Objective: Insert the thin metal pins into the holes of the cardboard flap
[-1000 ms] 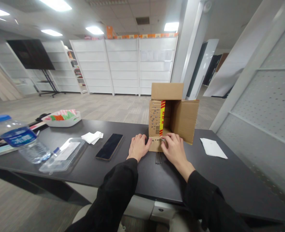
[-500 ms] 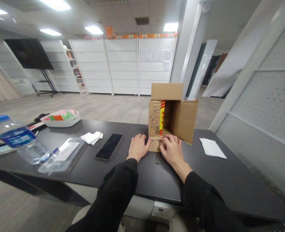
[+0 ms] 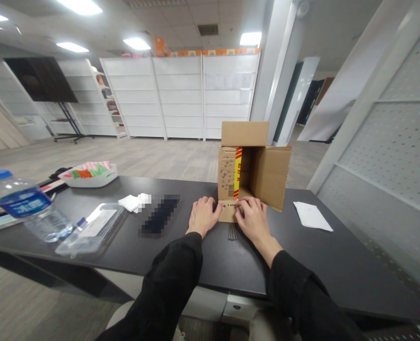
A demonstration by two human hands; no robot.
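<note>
A brown cardboard box (image 3: 227,173) stands on its side on the desk, its open end facing me. Its bottom flap (image 3: 226,216) lies toward me and bears a row of small dark dots. My left hand (image 3: 203,215) is closed at the flap's left edge, thumb against it and fingers bent. At the right part of the flap my right hand (image 3: 254,218) is curled, thumb and index finger at the end of the dot row. Whether anything small is between them is hidden. Several thin metal nails (image 3: 232,232) stick out side by side from under the flap's front edge.
Left on the dark desk (image 3: 227,265) are a pixelated phone (image 3: 160,215), white tissue (image 3: 130,202), a clear plastic case (image 3: 92,229), a water bottle (image 3: 28,206) and a white basket (image 3: 89,177). Rightward lie a white paper (image 3: 312,216) and a perforated partition (image 3: 391,166).
The whole view has shifted very slightly. Both hands keep their places on the flap, and the box and nails stay as they were.
</note>
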